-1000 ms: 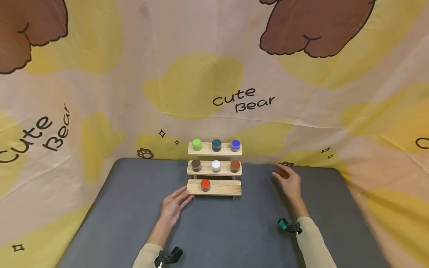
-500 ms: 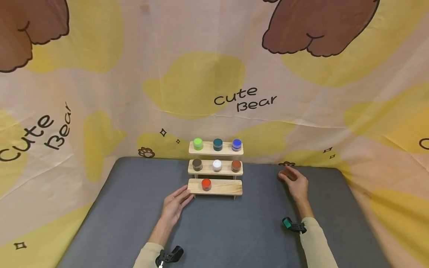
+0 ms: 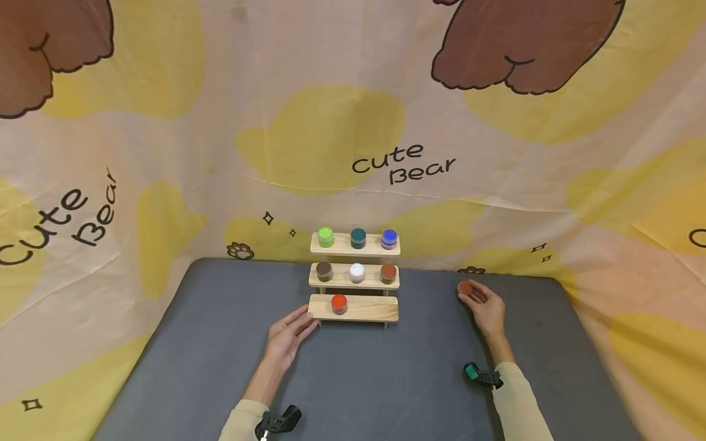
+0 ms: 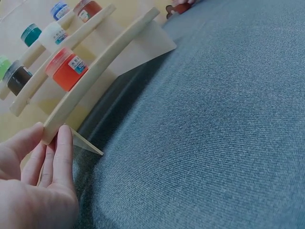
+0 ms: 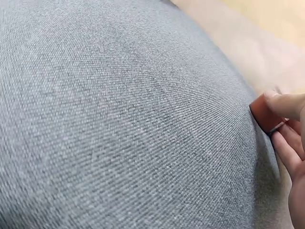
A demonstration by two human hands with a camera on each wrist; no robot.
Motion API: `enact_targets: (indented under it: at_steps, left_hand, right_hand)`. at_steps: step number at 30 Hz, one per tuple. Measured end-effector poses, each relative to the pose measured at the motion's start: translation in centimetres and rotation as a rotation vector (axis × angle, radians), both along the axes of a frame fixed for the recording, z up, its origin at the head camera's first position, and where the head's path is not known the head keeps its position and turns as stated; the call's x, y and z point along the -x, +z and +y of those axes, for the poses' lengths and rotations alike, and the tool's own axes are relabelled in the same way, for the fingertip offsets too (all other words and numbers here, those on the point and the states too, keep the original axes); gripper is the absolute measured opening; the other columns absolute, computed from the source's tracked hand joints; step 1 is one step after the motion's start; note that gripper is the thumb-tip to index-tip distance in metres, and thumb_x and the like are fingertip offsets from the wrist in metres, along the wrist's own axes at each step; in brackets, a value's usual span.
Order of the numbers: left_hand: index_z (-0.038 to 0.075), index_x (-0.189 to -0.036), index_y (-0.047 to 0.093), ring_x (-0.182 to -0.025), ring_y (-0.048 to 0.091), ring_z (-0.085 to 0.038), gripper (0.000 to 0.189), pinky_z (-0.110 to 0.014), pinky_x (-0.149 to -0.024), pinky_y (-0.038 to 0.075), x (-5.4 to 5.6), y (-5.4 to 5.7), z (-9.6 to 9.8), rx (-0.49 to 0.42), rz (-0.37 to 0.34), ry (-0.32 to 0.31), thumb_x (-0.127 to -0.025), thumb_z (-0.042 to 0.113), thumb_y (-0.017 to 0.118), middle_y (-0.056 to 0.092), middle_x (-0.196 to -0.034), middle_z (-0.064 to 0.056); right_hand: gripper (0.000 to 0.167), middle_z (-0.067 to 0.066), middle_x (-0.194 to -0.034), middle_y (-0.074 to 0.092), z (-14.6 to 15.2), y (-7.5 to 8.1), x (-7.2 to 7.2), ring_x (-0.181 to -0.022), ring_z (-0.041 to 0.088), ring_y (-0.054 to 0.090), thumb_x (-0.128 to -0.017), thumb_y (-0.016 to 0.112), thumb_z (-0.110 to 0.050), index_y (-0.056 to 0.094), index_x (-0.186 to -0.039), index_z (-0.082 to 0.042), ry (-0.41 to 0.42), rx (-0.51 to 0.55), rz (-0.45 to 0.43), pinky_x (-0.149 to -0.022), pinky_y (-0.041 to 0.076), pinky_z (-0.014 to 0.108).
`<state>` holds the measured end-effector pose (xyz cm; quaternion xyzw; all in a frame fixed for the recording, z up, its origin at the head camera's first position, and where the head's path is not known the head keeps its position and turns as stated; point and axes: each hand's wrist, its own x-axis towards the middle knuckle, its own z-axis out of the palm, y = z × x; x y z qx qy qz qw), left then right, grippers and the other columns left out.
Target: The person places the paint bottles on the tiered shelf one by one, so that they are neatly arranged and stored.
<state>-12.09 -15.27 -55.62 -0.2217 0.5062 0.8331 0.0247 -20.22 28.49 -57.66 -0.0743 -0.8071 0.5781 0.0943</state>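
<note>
A three-tier wooden display rack (image 3: 369, 311) stands at the back middle of the grey table. My left hand (image 3: 284, 342) pinches the left end of its lowest shelf, thumb at the edge and fingers underneath, as the left wrist view shows. On that shelf sits a red paint jar (image 4: 66, 71), left of centre. To the right of the rack, near the table's back edge, my right hand (image 3: 488, 311) holds a reddish-brown paint jar (image 3: 465, 288) between thumb and fingers. In the right wrist view this jar (image 5: 265, 113) is tilted, close over the cloth.
The middle shelf carries dark brown (image 3: 324, 271), white (image 3: 356, 272) and rust-brown (image 3: 388, 274) jars. Light green (image 3: 326, 237), dark teal (image 3: 358, 238) and blue (image 3: 389, 239) jars line the top shelf. A printed bear curtain (image 3: 309, 141) hangs right behind the table.
My right hand has moved slightly right and nearer to me, and the top of its jar now shows beyond the fingertips. The left hand and the rack keep their places.
</note>
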Motion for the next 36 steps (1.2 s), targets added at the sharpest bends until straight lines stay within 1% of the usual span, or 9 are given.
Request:
enact_targets:
  at_steps: [7,12,16,19,21,23,29,33,36]
  left_hand:
    - [-0.012,-0.136,0.049,-0.099,0.068,-0.02,0.047,-0.035,-0.095,0.058,-0.1,0.2,0.0,0.01,0.011,-0.008,-0.092,-0.007,0.063,0.049,-0.137,-0.029]
    - [-0.013,-0.136,0.048,-0.099,0.068,-0.019,0.048,-0.035,-0.096,0.058,-0.1,0.2,-0.1,0.011,0.023,-0.011,-0.091,-0.007,0.063,0.051,-0.135,-0.028]
    - [-0.015,-0.136,0.047,-0.097,0.069,-0.019,0.047,-0.034,-0.097,0.057,-0.1,0.2,0.0,0.011,0.034,-0.02,-0.092,-0.007,0.061,0.055,-0.131,-0.026]
    - [-0.015,-0.136,0.046,-0.097,0.069,-0.019,0.046,-0.034,-0.097,0.057,-0.1,0.3,0.1,0.01,0.031,-0.024,-0.093,-0.007,0.061,0.056,-0.129,-0.024]
    - [-0.014,-0.137,0.046,-0.097,0.069,-0.019,0.047,-0.034,-0.098,0.057,-0.2,0.3,0.2,0.008,0.029,-0.025,-0.093,-0.006,0.061,0.055,-0.131,-0.024]
    - [-0.013,-0.137,0.046,-0.098,0.068,-0.019,0.047,-0.034,-0.098,0.056,-0.1,0.3,0.2,0.01,0.027,-0.025,-0.093,-0.006,0.061,0.053,-0.133,-0.025]
    - [-0.013,-0.137,0.046,-0.098,0.069,-0.02,0.048,-0.033,-0.098,0.057,-0.1,0.3,0.2,0.006,0.023,-0.022,-0.092,-0.006,0.062,0.052,-0.134,-0.026]
    - [-0.014,-0.137,0.046,-0.097,0.069,-0.02,0.048,-0.034,-0.098,0.057,-0.1,0.2,0.1,0.001,0.025,-0.02,-0.092,-0.006,0.062,0.053,-0.133,-0.026]
    - [-0.015,-0.137,0.046,-0.097,0.069,-0.02,0.048,-0.035,-0.097,0.057,-0.2,0.1,0.0,0.004,0.028,-0.02,-0.092,-0.007,0.062,0.052,-0.134,-0.027]
  right_hand:
    - [0.05,0.028,-0.128,0.059,0.1,0.5,-0.4,-0.117,0.039,0.058,-0.085,0.075,-0.004,0.058,-0.131,0.007,0.019,-0.016,0.003,-0.078,0.053,0.002]
    - [0.049,0.025,-0.128,0.06,0.1,0.7,-0.8,-0.113,0.03,0.062,-0.085,0.076,-0.004,0.06,-0.13,0.004,0.019,-0.071,-0.015,-0.077,0.053,0.002]
    - [0.049,0.025,-0.126,0.062,0.0,0.8,-1.4,-0.112,0.029,0.063,-0.085,0.076,-0.005,0.06,-0.131,0.003,0.034,-0.107,-0.014,-0.075,0.054,0.002]
    - [0.049,0.025,-0.125,0.062,-0.2,0.9,-1.7,-0.11,0.027,0.064,-0.085,0.077,-0.007,0.061,-0.13,0.003,0.038,-0.101,-0.005,-0.074,0.054,0.002]
    - [0.049,0.025,-0.124,0.063,-0.4,1.0,-1.9,-0.108,0.022,0.065,-0.085,0.077,-0.009,0.061,-0.13,0.003,0.043,-0.097,0.004,-0.074,0.054,0.002]
    - [0.049,0.024,-0.124,0.063,-0.7,1.2,-2.1,-0.108,0.021,0.065,-0.085,0.078,-0.01,0.061,-0.13,0.003,0.054,-0.09,0.009,-0.075,0.055,0.003]
    - [0.051,0.025,-0.126,0.061,-1.3,1.4,-2.3,-0.112,0.035,0.062,-0.086,0.077,-0.013,0.06,-0.131,0.003,0.087,-0.072,0.0,-0.075,0.055,0.004]
    - [0.051,0.025,-0.125,0.062,-1.7,1.5,-2.5,-0.112,0.036,0.062,-0.085,0.077,-0.012,0.061,-0.13,0.003,0.08,-0.063,-0.007,-0.074,0.055,0.004]
    - [0.051,0.026,-0.124,0.062,-2.3,1.7,-2.8,-0.111,0.036,0.062,-0.084,0.078,-0.011,0.061,-0.13,0.003,0.092,-0.054,0.011,-0.074,0.055,0.003]
